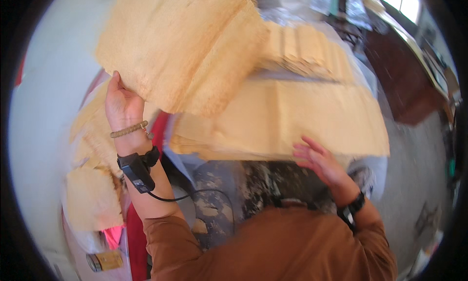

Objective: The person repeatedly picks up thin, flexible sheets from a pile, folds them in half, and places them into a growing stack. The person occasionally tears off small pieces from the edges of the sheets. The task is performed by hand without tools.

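My left hand (122, 105) grips the lower left edge of a large, pale, thin wood veneer sheet (180, 42) and holds it raised and tilted above the work surface. My right hand (319, 159) is open, fingers spread, at the near edge of a wide stack of veneer sheets (292, 120) lying flat in front of me. The raised sheet hides part of that stack. A beaded bracelet and a black strapped device with a cable sit on my left wrist, a dark watch on my right.
More veneer sheets (312, 49) lie stepped behind the stack. Torn veneer pieces (92, 193) pile at my left over a red surface (136, 232). A small cylindrical can (103, 261) lies at lower left. Dark wooden furniture (404, 81) stands at right. The floor below is stained.
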A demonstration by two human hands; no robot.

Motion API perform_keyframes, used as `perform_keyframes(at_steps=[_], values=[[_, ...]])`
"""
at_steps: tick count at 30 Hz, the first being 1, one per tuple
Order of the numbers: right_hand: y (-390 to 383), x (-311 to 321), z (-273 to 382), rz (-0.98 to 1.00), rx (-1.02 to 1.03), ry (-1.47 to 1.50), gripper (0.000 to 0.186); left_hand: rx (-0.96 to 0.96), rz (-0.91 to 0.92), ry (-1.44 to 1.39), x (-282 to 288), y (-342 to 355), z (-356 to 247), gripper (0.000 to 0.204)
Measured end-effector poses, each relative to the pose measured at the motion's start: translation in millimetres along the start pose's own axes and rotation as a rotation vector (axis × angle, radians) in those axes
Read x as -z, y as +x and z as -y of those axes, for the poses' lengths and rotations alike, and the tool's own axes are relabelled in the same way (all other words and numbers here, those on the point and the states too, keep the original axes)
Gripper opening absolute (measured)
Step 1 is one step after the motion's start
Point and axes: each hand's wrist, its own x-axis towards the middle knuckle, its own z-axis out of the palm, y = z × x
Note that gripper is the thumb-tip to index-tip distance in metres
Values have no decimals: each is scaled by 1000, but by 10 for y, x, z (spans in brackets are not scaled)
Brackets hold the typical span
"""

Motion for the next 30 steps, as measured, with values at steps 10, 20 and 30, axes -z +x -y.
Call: perform_keyframes(at_steps=[10,20,30], values=[[-371,374,-271,4,25,500,67,542,118,421,1018,-794,2605,30],[-332,468,-428,-435,-31,316,34,-709,800,1762,828,-1778,2036,50],[-432,677,-110,-550,47,386,29,-641,1484,1361,510,-2483,2131,65]])
